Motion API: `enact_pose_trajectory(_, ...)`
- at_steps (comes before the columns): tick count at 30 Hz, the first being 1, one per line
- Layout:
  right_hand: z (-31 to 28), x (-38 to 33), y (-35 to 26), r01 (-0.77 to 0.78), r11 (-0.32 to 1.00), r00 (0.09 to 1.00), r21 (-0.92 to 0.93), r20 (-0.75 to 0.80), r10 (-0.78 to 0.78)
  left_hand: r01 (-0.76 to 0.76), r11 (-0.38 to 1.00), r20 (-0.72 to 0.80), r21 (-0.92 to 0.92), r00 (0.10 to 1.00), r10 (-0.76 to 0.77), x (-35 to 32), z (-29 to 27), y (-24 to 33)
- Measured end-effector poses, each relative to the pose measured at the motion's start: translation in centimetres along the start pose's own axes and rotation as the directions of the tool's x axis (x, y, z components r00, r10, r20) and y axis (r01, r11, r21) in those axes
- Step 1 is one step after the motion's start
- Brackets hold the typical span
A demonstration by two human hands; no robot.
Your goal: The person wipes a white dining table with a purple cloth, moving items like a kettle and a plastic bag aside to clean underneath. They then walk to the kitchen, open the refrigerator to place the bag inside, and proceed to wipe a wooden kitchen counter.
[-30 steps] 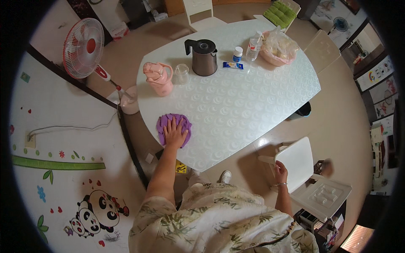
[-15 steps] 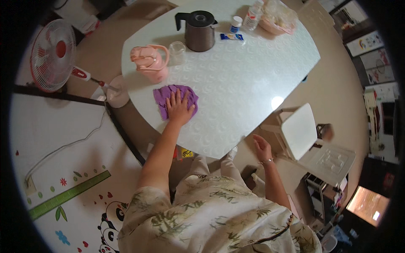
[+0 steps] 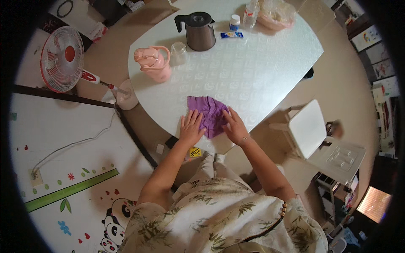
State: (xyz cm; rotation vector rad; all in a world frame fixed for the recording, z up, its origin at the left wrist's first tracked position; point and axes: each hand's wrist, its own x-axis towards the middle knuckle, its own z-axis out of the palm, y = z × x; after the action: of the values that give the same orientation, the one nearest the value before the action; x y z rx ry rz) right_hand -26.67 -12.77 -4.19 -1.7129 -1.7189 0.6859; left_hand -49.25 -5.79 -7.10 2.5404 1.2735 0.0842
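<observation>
A crumpled purple cloth (image 3: pixel 213 113) lies spread near the front edge of the pale patterned table (image 3: pixel 249 71). My left hand (image 3: pixel 193 127) rests at the cloth's left side, fingers stretched out and the tips touching it. At the right border of the cloth is my right hand (image 3: pixel 235 126), its fingers apart and reaching onto the fabric. Neither hand is closed round the cloth. Farther off on the left, a pink jug (image 3: pixel 158 69) with a loop handle stands beside a clear glass (image 3: pixel 179 51).
A dark kettle (image 3: pixel 200 36), a small white-and-blue bottle (image 3: pixel 234 23), a blue packet (image 3: pixel 232 35), a clear plastic bottle (image 3: pixel 250 16) and a bagged pink basket (image 3: pixel 276 19) occupy the far side. White stools (image 3: pixel 308 128) stand right; a fan (image 3: pixel 63 59) stands left.
The purple cloth has moved right and nearer to me along the tabletop, with my left hand. My right hand has come up from beside the table onto the cloth's right border.
</observation>
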Motion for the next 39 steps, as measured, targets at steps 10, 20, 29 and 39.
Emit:
enact_pose_trajectory(10,-0.7,-8.6,2.7,0.074,0.931,0.977,-0.358,0.215,0.005,-0.08,0.997,0.237,0.005,0.968,0.077,-4.1,2.7,10.0)
enact_pose_trajectory(20,-3.8,-1.4,7.2,0.017,0.882,0.994,-0.471,0.101,0.034,-0.06,0.997,0.116,0.051,0.992,0.054,4.6,1.2,9.2)
enact_pose_trajectory(29,3.0,-4.1,0.9,0.082,0.912,0.978,-0.401,0.21,0.004,0.005,0.998,0.324,-0.061,0.946,0.015,-2.4,-1.9,1.0)
enact_pose_trajectory(39,2.9,-2.4,0.8,0.082,0.928,0.968,-0.364,0.251,0.013,0.059,0.998,0.36,-0.005,0.931,-0.053,-2.0,-2.7,2.0)
